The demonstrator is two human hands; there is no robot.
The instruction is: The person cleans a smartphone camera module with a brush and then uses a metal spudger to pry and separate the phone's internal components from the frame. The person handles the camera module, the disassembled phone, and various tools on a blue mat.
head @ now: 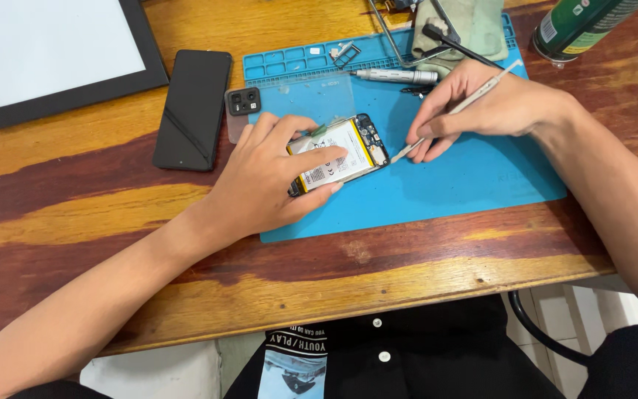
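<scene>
A: While the left hand point(271, 177) lies spread over the opened phone point(341, 154), which way does the phone run?

B: Its long axis runs slantwise across the blue mat point(467, 185), the lower end toward the left and nearer the person, the upper end toward the right and farther away. The back is off, so the white battery with its yellow edge faces up

A: And the grip?

B: The left fingers are partly curled, pressing down on the phone and pinning it to the mat. The right hand point(481, 111) is closed around a thin metal pry tool point(452, 111), held like a pen, its flat tip just beside the phone's upper right corner

A: What else is on the counter point(75, 199)?

B: A black phone point(192, 109) face down left of the mat, a camera module point(243, 101) at the mat's corner, a grey screwdriver point(396, 75) behind, and a green can point(585, 26) at far right
</scene>
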